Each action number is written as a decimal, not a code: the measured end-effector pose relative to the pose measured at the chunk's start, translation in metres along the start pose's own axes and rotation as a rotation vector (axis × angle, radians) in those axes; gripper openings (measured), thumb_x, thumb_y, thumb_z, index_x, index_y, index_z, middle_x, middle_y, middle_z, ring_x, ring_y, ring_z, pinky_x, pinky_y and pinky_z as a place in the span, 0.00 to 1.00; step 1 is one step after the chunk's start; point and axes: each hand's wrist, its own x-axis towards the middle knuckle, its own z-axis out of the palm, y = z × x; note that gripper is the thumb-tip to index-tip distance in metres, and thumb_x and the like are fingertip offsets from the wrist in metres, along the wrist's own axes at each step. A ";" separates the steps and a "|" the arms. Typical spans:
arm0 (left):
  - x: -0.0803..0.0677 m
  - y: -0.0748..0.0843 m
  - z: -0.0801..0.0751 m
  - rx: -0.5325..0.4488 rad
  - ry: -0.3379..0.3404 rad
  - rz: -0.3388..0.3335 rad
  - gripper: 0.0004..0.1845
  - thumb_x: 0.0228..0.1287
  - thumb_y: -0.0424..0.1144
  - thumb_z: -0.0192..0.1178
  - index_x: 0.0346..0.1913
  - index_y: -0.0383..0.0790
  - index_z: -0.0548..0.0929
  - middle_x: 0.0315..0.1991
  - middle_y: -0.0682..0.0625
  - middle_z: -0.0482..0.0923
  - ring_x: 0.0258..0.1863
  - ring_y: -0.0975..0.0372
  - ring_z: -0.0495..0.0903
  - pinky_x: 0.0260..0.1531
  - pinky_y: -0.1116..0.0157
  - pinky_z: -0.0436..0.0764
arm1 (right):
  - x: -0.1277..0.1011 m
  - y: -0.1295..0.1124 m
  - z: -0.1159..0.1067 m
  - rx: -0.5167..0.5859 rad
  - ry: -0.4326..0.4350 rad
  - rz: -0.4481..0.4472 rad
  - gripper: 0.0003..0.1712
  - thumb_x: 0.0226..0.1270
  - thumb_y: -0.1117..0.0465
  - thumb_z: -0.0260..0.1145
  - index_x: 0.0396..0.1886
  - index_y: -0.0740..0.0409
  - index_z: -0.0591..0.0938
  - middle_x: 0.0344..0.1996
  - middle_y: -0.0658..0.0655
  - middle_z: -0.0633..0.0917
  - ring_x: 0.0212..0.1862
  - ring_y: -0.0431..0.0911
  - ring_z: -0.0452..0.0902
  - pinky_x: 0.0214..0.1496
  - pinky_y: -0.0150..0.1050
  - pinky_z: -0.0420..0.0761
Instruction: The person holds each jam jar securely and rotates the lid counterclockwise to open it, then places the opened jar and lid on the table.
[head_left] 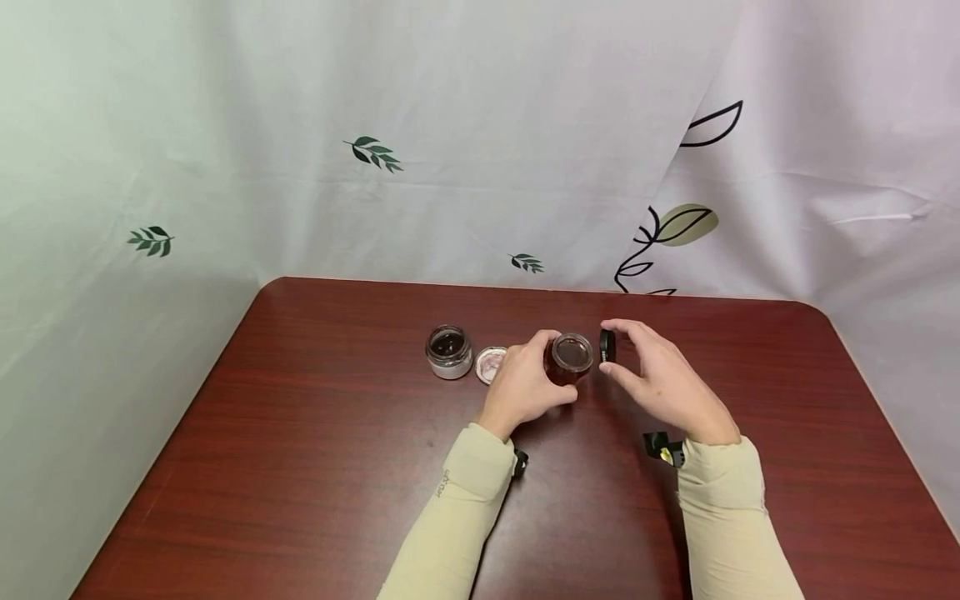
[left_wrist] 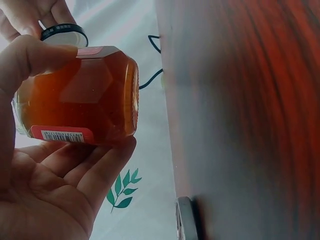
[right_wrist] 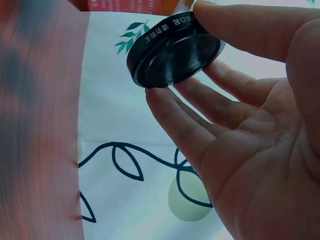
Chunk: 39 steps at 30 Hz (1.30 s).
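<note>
My left hand (head_left: pixel 519 390) grips a faceted glass jar (head_left: pixel 568 360) with amber contents, its thumb on one side and fingers on the other. The left wrist view shows the red label with a barcode on this jar (left_wrist: pixel 90 100), close above the table. Just to the right, my right hand (head_left: pixel 667 387) pinches a black jar lid (right_wrist: pixel 175 50) by its rim, between thumb and fingertips. The lid stands on edge, apart from the jar, and its pale inner side faces the jar in the left wrist view.
Left of my left hand, a second glass jar (head_left: pixel 450 362) with a dark inside stands uncovered on the brown table (head_left: pixel 315 467). Beside it a lid (head_left: pixel 490 363) with a whitish, stained face lies flat, partly behind my hand. A leaf-patterned curtain (head_left: pixel 450 217) borders the table's far edge.
</note>
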 end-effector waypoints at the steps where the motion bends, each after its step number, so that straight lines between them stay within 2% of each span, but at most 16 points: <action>1: 0.000 0.000 0.000 -0.003 -0.001 -0.003 0.36 0.40 0.41 0.75 0.59 0.43 0.78 0.42 0.53 0.86 0.38 0.63 0.83 0.41 0.67 0.79 | 0.000 0.001 0.001 0.001 -0.006 0.003 0.31 0.65 0.68 0.70 0.66 0.66 0.71 0.59 0.64 0.77 0.59 0.59 0.75 0.59 0.58 0.73; 12: 0.001 0.002 0.000 0.008 -0.013 -0.049 0.34 0.41 0.41 0.76 0.57 0.44 0.78 0.41 0.54 0.86 0.38 0.63 0.83 0.40 0.67 0.80 | -0.003 0.006 0.005 0.056 -0.043 0.048 0.30 0.65 0.68 0.70 0.65 0.65 0.71 0.56 0.64 0.79 0.54 0.59 0.81 0.54 0.57 0.79; 25: 0.001 0.003 0.001 0.031 -0.024 -0.079 0.35 0.41 0.40 0.76 0.57 0.43 0.78 0.41 0.52 0.86 0.39 0.60 0.84 0.41 0.65 0.80 | -0.006 0.017 0.010 0.072 -0.037 0.006 0.30 0.64 0.71 0.69 0.64 0.67 0.71 0.57 0.65 0.78 0.54 0.60 0.82 0.55 0.56 0.79; 39: 0.004 0.002 0.006 0.039 -0.033 -0.102 0.35 0.41 0.40 0.78 0.57 0.43 0.78 0.42 0.51 0.86 0.41 0.59 0.85 0.43 0.63 0.81 | -0.008 0.022 0.015 0.075 -0.068 0.046 0.29 0.65 0.70 0.69 0.64 0.66 0.72 0.58 0.66 0.77 0.55 0.61 0.81 0.56 0.57 0.79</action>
